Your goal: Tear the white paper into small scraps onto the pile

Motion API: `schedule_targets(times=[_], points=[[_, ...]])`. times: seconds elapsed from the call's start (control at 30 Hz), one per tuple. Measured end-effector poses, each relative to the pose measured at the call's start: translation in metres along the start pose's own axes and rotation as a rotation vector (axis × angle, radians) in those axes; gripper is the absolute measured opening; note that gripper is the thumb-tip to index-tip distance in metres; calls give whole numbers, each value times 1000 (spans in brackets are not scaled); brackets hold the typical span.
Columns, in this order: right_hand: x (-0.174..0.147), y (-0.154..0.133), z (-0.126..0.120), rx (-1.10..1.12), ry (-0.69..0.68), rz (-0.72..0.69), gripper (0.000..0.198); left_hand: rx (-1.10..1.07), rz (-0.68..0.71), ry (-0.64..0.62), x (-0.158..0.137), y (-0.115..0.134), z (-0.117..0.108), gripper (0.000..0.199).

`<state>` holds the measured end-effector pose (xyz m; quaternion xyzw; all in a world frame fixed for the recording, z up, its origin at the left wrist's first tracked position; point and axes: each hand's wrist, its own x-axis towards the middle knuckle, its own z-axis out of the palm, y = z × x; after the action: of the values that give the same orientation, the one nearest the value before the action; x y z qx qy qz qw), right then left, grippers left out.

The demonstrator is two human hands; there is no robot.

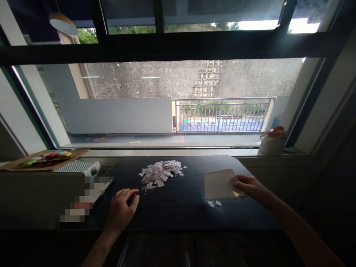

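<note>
A heap of small white and pinkish paper pieces (160,173) lies on the dark table (178,211). Just left of and nearer than this heap, my left hand (122,205) rests at the tabletop, its fingers loosely bent and the thumb apart from them. Over the table's right side, my right hand (251,187) grips a pale rectangular plastic box (219,184) by its right end. The box looks tilted, and its inside cannot be made out. A few loose white pieces (214,204) lie just below it.
At the table's left edge lies a flat board, partly blurred (97,191). Beyond it are a white heater (80,167) and a brown sheet (16,163) with colourful items. A white pot (272,142) stands on the right windowsill. The window frame (178,48) spans the back.
</note>
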<state>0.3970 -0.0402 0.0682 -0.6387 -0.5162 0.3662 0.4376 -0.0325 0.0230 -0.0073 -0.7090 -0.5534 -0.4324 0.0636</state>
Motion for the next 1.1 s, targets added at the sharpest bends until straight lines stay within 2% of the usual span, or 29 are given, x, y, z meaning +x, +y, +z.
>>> schedule_targets(times=[0.17, 0.3, 0.37, 0.53, 0.63, 0.77, 0.97, 1.1], points=[[0, 24, -6, 33, 12, -36, 27, 4, 24, 32, 1, -2, -3, 28], [-17, 32, -12, 46, -80, 36, 29, -50, 113, 26, -2, -1, -7, 28], [-29, 34, -20, 65, -99, 18, 30, -87, 160, 2, -5, 0, -9, 27], [-51, 49, -38, 0, 114, -41, 33, -79, 191, -77, -14, -2, -9, 33], [-62, 60, -35, -12, 152, -28, 36, -48, 200, -94, -16, -5, -7, 37], [-70, 66, -24, 21, 78, -14, 38, -20, 212, -90, -16, -7, -5, 38], [-64, 60, -20, -20, 258, -58, 36, -21, 214, -81, -17, -8, -6, 37], [-75, 56, -14, 20, 96, -28, 35, -28, 216, -64, -17, -5, -5, 35]])
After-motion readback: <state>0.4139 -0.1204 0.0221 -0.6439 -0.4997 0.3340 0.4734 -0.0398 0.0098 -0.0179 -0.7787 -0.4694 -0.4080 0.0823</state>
